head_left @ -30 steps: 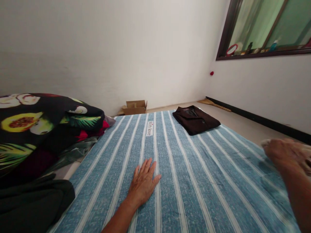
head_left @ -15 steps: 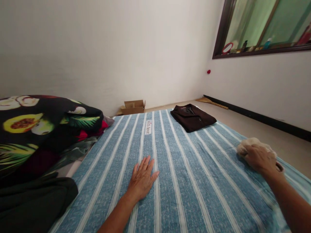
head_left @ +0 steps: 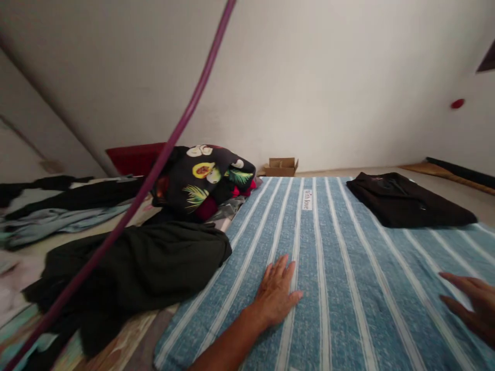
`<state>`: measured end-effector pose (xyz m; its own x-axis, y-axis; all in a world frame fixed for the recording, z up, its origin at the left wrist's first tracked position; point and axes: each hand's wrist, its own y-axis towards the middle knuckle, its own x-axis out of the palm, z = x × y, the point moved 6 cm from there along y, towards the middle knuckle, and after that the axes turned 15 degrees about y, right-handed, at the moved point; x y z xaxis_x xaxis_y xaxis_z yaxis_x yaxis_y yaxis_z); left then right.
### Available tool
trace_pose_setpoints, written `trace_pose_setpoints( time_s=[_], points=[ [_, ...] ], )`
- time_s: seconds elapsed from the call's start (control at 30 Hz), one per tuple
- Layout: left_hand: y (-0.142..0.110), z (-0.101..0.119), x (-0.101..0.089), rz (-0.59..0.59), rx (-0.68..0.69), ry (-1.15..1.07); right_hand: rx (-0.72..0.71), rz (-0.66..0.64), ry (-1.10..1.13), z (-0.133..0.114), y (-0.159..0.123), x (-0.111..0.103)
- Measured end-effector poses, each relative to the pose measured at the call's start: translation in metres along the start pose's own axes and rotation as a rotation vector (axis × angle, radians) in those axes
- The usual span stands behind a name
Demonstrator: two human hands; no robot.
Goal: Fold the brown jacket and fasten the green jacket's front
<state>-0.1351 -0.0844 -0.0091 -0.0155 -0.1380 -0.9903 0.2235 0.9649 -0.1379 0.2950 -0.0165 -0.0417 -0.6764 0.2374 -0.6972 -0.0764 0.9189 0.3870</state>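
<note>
My left hand (head_left: 276,291) rests flat on a blue cloth with white stripes (head_left: 336,288), fingers spread and nothing in it. At the right edge of the view is my right hand (head_left: 474,304), partly cut off, with thumb and fingers apart and nothing between them. It is over the striped cloth; whether it touches the cloth I cannot tell. Beyond it lies a folded dark brown garment (head_left: 406,201). A small white label reading "With love" (head_left: 307,200) sits on the cloth ahead of my left hand.
A dark green garment (head_left: 154,263) lies left of the striped cloth. Behind it is a heap with a black fruit-print fabric (head_left: 216,175). More clothes (head_left: 69,211) lie farther left. A purple cord (head_left: 181,123) crosses the view. By the wall stands a cardboard box (head_left: 281,167).
The view has turned left, showing more clothes and the purple cord. My right hand no longer holds the pale bunched cloth, which is out of view. My left hand stays flat.
</note>
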Motion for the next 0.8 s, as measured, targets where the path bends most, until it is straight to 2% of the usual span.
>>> trace_pose_setpoints(
  time_s=[0.07, 0.13, 0.2, 0.27, 0.33, 0.4, 0.5, 0.6, 0.7, 0.8],
  points=[
    [-0.016, -0.029, -0.01, 0.111, -0.098, -0.016, -0.079, -0.175, 0.065, -0.049, 0.004, 0.043],
    [-0.037, -0.07, -0.029, 0.289, -0.246, 0.03, -0.125, -0.31, 0.107, -0.093, 0.003, 0.081],
    [-0.067, -0.115, -0.057, 0.496, -0.424, 0.136, -0.159, -0.408, 0.138, -0.127, 0.0, 0.109],
    [-0.104, -0.159, -0.085, 0.622, -0.648, 0.277, -0.181, -0.44, 0.132, -0.149, -0.001, 0.127],
    [-0.139, -0.196, -0.104, 0.599, -0.861, 0.398, -0.208, -0.446, 0.115, -0.163, -0.001, 0.139],
    [-0.161, -0.221, -0.109, 0.418, -0.918, 0.448, -0.243, -0.455, 0.106, -0.172, 0.0, 0.146],
    [-0.172, -0.244, -0.097, 0.162, -0.89, 0.39, -0.278, -0.432, 0.079, -0.179, 0.0, 0.149],
    [-0.165, -0.254, -0.082, 0.093, -0.825, 0.363, -0.28, -0.385, 0.043, -0.18, 0.001, 0.147],
    [-0.154, -0.257, -0.083, 0.204, -0.749, 0.392, -0.288, -0.358, 0.052, -0.179, 0.0, 0.146],
    [-0.156, -0.257, -0.109, 0.444, -0.779, 0.397, -0.311, -0.331, 0.077, -0.175, -0.001, 0.146]
  ],
)
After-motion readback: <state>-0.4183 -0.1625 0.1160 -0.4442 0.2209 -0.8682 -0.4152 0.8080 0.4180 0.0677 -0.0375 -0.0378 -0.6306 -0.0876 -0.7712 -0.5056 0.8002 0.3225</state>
